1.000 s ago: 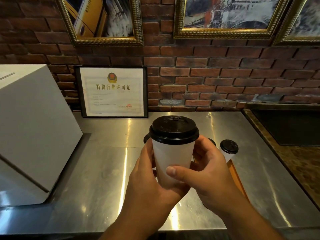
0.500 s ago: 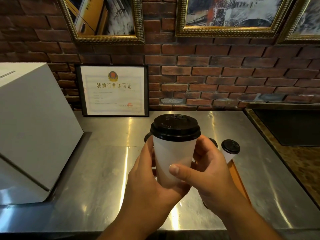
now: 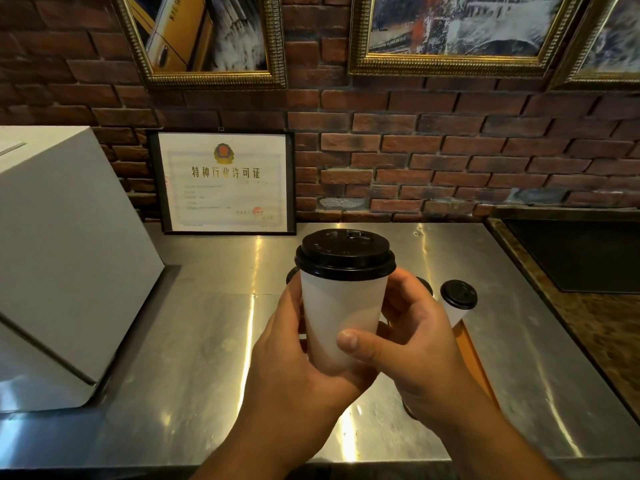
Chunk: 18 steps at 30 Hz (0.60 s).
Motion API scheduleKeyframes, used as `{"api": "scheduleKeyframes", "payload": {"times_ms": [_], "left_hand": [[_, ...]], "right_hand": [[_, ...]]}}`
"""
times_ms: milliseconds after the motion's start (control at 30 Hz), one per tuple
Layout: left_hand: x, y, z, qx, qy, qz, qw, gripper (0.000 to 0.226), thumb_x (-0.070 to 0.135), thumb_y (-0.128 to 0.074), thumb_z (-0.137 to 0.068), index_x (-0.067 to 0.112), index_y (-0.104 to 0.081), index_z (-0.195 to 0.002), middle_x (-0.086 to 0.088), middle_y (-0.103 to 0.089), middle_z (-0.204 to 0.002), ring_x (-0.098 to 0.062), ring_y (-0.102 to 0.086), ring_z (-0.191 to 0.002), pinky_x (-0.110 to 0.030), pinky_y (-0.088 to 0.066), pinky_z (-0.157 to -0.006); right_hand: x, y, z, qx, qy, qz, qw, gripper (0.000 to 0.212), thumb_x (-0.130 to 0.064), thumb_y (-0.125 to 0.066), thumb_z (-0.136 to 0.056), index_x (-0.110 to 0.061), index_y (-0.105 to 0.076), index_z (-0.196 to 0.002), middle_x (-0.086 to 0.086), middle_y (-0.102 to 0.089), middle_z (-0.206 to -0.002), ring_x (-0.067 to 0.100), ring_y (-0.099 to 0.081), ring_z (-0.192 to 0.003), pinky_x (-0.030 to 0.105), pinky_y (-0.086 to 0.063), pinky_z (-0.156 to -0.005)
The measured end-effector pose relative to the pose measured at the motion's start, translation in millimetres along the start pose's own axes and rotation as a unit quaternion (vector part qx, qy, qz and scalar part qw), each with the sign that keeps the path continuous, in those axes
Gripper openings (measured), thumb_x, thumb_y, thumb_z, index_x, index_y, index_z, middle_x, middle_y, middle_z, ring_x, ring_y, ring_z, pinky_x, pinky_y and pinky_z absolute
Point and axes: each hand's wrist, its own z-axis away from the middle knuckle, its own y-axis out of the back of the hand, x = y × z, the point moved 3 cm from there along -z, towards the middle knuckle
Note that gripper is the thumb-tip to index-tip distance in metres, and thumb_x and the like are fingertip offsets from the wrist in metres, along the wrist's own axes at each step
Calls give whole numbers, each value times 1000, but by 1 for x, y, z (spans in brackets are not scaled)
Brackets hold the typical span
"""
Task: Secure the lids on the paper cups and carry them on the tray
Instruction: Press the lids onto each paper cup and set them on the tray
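Note:
A white paper cup [image 3: 341,313] with a black lid [image 3: 344,252] is raised above the steel counter, upright. My left hand [image 3: 294,355] wraps its left side and base. My right hand [image 3: 412,344] holds its right side, thumb across the front. Behind my hands an orange tray [image 3: 472,355] lies on the counter, mostly hidden. A second lidded white cup [image 3: 456,303] stands on it at the right. The dark lid edges of other cups [image 3: 425,284] peek out behind my hands.
A large white box [image 3: 65,258] fills the counter's left side. A framed certificate [image 3: 225,181] leans on the brick wall at the back. A dark stone surface with a recessed black panel [image 3: 575,254] borders the steel counter [image 3: 194,341] on the right.
The cup stays held in both hands at about the same height. The view has tilted slightly; nothing else has moved.

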Motion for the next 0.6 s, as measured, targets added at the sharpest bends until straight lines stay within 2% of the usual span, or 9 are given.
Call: {"api": "scheduleKeyframes", "payload": {"times_ms": [67, 167, 300, 400, 500, 600], "left_hand": [[2, 1, -1, -5, -2, 6, 1000, 104, 87, -79, -50, 76, -24, -138, 43, -49, -128, 16, -49, -119, -2, -52, -73], [2, 0, -1, -19, -2, 17, 1000, 107, 78, -82, -52, 70, -26, -143, 36, -52, -131, 11, -52, -119, -12, -59, -78], [0, -1, 1, -21, -3, -4, 1000, 109, 78, -83, -51, 73, -23, -142, 38, -51, -132, 5, -57, -118, -13, -60, -81], [-2, 0, 3, -13, -10, -11, 1000, 105, 75, -85, -53, 77, -22, -137, 40, -50, -131, 8, -56, -118, -8, -57, -80], [-2, 1, 3, -8, -6, -14, 1000, 105, 73, -86, -52, 81, -20, -133, 45, -49, -129, 9, -56, -115, -5, -54, -77], [-2, 2, 4, -20, -7, -12, 1000, 105, 73, -86, -54, 75, -25, -138, 38, -52, -131, 6, -58, -115, -12, -59, -82]], "right_hand": [[-1, 0, 1, -11, -1, -3, 1000, 77, -38, -95, -60, -51, -62, -128, -15, -72, -127, 9, -68, -121, 26, -63, -85], [0, 1, 2, -1, 3, -6, 1000, 73, -33, -95, -61, -50, -65, -126, -11, -73, -126, 11, -69, -119, 27, -64, -83], [2, 2, 3, 25, 14, 12, 1000, 73, -25, -98, -62, -59, -65, -116, -16, -73, -121, 7, -69, -116, 24, -63, -79], [3, 2, 4, 22, 11, 15, 1000, 74, -28, -99, -60, -62, -63, -115, -19, -73, -121, 5, -69, -116, 23, -63, -80], [-1, 1, 3, 0, -2, 6, 1000, 78, -38, -95, -60, -53, -60, -128, -19, -72, -127, 5, -68, -120, 22, -62, -84], [-4, 0, 3, -7, -3, 5, 1000, 77, -39, -92, -65, -45, -59, -135, -16, -72, -129, 7, -68, -122, 23, -62, -85]]}}
